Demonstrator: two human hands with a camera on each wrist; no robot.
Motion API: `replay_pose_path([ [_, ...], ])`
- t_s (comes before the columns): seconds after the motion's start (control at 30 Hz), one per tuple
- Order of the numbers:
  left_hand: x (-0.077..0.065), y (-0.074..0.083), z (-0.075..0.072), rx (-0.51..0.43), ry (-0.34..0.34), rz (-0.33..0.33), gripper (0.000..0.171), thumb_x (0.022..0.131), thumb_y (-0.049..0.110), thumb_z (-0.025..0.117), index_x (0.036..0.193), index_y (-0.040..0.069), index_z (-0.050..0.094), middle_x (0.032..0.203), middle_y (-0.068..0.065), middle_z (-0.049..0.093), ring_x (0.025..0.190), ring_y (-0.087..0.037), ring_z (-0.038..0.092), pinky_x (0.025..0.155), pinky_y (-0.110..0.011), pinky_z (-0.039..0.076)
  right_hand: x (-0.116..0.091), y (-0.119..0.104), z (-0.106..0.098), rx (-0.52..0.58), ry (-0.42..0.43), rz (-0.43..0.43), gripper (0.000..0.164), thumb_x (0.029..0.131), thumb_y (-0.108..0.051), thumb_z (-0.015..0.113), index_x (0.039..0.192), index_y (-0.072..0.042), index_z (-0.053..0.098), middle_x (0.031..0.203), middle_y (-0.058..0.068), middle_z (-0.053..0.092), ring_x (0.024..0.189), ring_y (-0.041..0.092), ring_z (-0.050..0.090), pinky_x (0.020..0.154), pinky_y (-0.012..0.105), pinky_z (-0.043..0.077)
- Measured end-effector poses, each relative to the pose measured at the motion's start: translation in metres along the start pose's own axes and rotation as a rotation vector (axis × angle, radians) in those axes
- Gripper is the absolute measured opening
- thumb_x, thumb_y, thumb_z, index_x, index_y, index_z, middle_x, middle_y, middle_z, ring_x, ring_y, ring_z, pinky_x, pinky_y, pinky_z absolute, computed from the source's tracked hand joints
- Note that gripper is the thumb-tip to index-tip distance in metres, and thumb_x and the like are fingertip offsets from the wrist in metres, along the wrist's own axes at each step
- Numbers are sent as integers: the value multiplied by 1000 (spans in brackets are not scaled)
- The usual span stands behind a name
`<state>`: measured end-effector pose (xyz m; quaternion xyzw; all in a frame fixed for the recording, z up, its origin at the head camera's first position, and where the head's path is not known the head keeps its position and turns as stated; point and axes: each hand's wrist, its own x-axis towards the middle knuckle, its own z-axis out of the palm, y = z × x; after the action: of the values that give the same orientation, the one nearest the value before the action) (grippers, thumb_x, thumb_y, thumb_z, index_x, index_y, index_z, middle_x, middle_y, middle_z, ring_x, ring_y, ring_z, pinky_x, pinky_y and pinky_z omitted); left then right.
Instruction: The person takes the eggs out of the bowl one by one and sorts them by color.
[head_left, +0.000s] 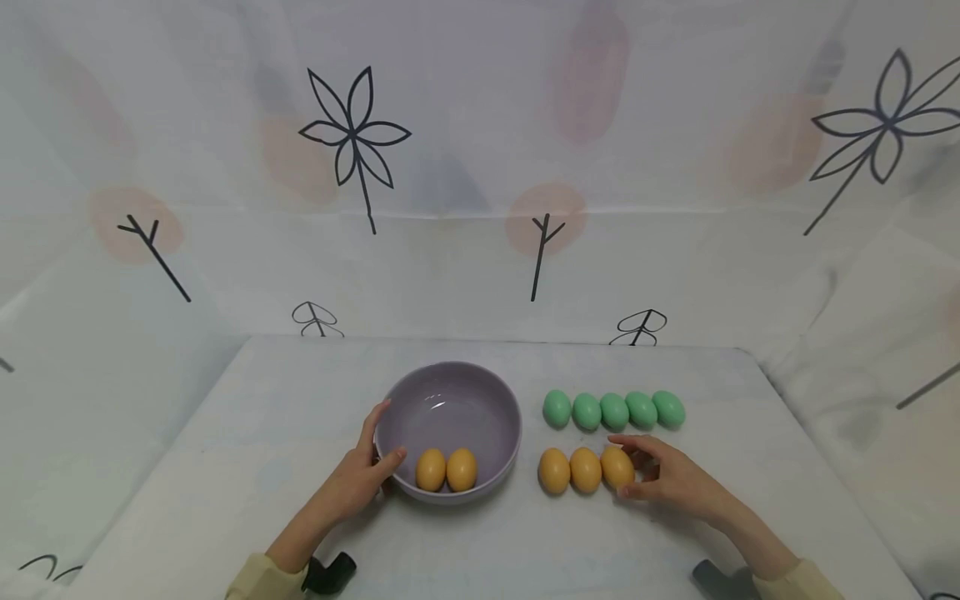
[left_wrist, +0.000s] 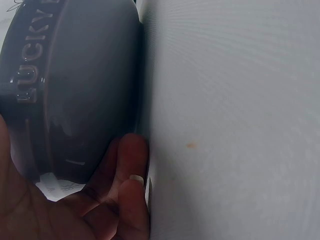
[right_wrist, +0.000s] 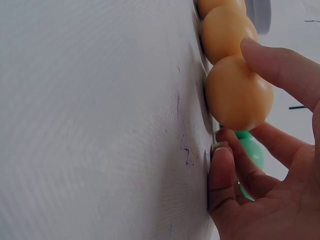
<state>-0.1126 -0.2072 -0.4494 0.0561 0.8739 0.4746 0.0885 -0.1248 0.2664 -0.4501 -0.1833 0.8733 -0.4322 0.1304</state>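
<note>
A wide purple bowl (head_left: 450, 392) stands left of the middle of the table, with two orange-yellow eggs lying inside at its near side. My left hand (head_left: 356, 483) grips the bowl's left side, thumb over the rim; in the left wrist view its fingers (left_wrist: 132, 155) curl low against the outer wall, under raised lettering. To the bowl's right, three orange-yellow eggs lie in a row. My right hand (head_left: 671, 479) holds the rightmost yellow egg (right_wrist: 239, 92) between thumb and fingers, and that egg sits close against the middle egg (right_wrist: 227, 32).
Behind the yellow row lies a row of several green eggs (head_left: 614, 412), close beyond my right fingertips. A white table (head_left: 487, 554) carries everything. Hanging white cloth (head_left: 450, 275) with plant drawings borders the table's back and sides.
</note>
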Motion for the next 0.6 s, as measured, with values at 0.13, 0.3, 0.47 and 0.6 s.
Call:
replay_pose_path([
  [0.13,0,0,1,9,10,0,77,100,37,58,158,33,7,71,-7,59,62,-19,54,59,-30,41,-1,1,0,-2,3,-8,74,81,-27,84,142,-1,50,118,6,58,95,13,53,77,26,49],
  [0.3,-1,1,1,13,13,2,78,100,36,58,159,33,7,71,-7,59,62,-19,54,58,-30,40,-1,3,0,-25,13,0,74,80,-28,84,141,-2,51,116,6,58,94,13,53,76,26,48],
  [0.47,-1,1,0,9,9,9,78,100,38,58,159,32,7,71,-7,59,62,-20,54,57,-29,40,0,2,0,-14,17,35,71,80,-29,84,138,-4,54,118,5,59,95,14,53,77,25,46],
  [0.6,-1,0,0,10,7,12,77,100,39,58,158,33,7,71,-7,59,62,-20,54,57,-29,40,-1,0,1,9,18,42,69,79,-28,84,137,-4,55,119,5,60,96,15,53,78,26,46],
])
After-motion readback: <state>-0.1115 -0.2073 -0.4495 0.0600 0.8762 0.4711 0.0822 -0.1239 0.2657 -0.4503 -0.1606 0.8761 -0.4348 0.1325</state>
